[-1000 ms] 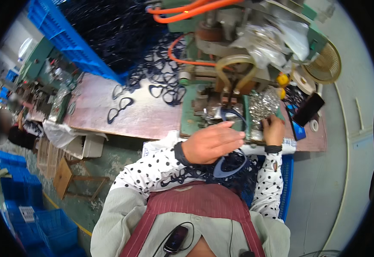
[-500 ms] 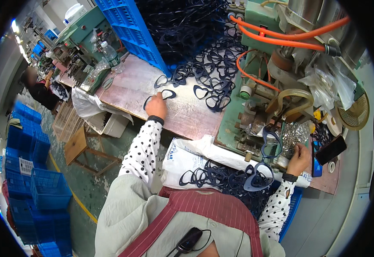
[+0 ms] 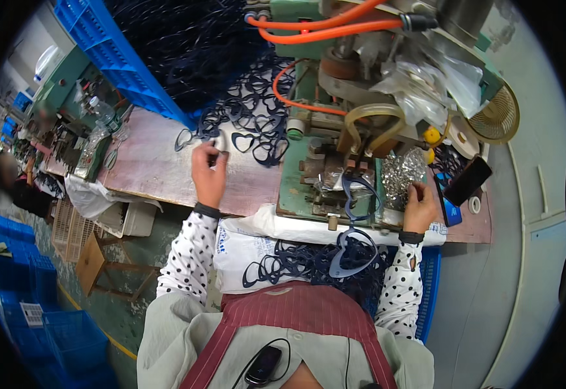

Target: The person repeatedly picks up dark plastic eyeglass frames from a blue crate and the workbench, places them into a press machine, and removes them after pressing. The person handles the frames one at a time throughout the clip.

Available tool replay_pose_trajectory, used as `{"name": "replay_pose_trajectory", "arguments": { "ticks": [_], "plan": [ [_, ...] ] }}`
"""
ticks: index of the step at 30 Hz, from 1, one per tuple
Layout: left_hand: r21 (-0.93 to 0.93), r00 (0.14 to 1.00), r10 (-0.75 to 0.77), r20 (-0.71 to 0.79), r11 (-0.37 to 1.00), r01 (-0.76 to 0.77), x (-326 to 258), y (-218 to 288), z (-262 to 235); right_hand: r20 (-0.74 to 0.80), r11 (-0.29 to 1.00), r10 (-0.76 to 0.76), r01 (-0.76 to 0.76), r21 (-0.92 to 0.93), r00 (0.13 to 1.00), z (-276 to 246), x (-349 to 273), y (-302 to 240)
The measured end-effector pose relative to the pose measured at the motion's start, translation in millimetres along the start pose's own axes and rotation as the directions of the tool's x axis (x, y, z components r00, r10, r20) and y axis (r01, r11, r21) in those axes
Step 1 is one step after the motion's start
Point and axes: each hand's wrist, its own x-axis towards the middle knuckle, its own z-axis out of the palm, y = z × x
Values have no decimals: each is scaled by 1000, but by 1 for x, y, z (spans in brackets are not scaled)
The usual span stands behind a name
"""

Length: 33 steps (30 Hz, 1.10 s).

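Observation:
My left hand is raised over the worn tabletop, fingers curled around a dark blue heart-shaped glasses frame, blurred and seen nearly edge-on. My right hand rests beside a heap of small shiny metal parts, its fingertips pinched together at the heap's edge. Whatever sits between those fingertips is too small to make out. Between my hands, another heart-shaped glasses frame hangs at the front of the green press; one heart lies against the press, the other droops toward my lap.
Many loose frames lie beside a blue crate filled with more. Others pile on white sacking at my lap. Orange hoses cross the press. A phone stands right. Stacked blue crates and a wooden stool are left.
The view has swung right, so the scene sits farther left. My left hand has lifted the glasses frame and moved rightward from the crate's corner. My right hand stays by the metal parts.

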Motion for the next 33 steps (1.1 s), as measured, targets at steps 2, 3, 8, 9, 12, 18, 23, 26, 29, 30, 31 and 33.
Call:
{"name": "replay_pose_trajectory", "arguments": {
  "ticks": [2, 3, 8, 9, 12, 18, 23, 26, 29, 30, 31, 33],
  "plan": [
    [75, 938, 345, 37, 935, -347, -10, 51, 12, -14, 995, 35, -34, 92, 999, -1, 4, -5],
    [38, 891, 442, 101, 893, -448, -14, 77, 15, -6, 987, 55, -53, 149, 998, -5, 6, -16],
    [-232, 552, 821, 145, 571, -788, -36, 156, 47, -18, 993, -40, 42, 112, 999, -15, 10, -57],
    [-281, 541, 821, 179, 570, -772, -42, 168, 50, -18, 989, -31, 33, 147, 999, -14, 11, -52],
    [-414, 509, 835, 209, 547, -728, -48, 180, 62, 29, 964, -35, 26, 266, 999, -11, 12, -25],
    [-461, 365, 908, 204, 418, -783, -53, 165, 68, 220, 782, 72, -192, 594, 973, -17, 2, -62],
    [-537, 396, 903, 165, 419, -732, -55, 185, 40, 235, 766, -4, -148, 626, 972, -18, -12, -120],
    [-498, 541, 785, 301, 614, -613, -35, 183, 31, 157, 819, -232, 106, 563, 960, -15, -19, -136],
    [-453, 864, 475, 168, 816, -360, -15, 182, 33, 170, 828, -166, 44, 559, 971, -9, -28, -152],
    [-461, 944, 309, 113, 858, -226, -10, 186, 36, 202, 817, -91, -43, 575, 975, -7, -30, -156],
    [-453, 964, 227, 137, 880, -143, 0, 187, 39, 182, 813, -118, -10, 582, 976, -2, -30, -152],
    [-560, 980, 105, 167, 829, 6, 17, 194, 38, 251, 732, -29, -150, 664, 968, 1, -31, -158]
  ]
}}
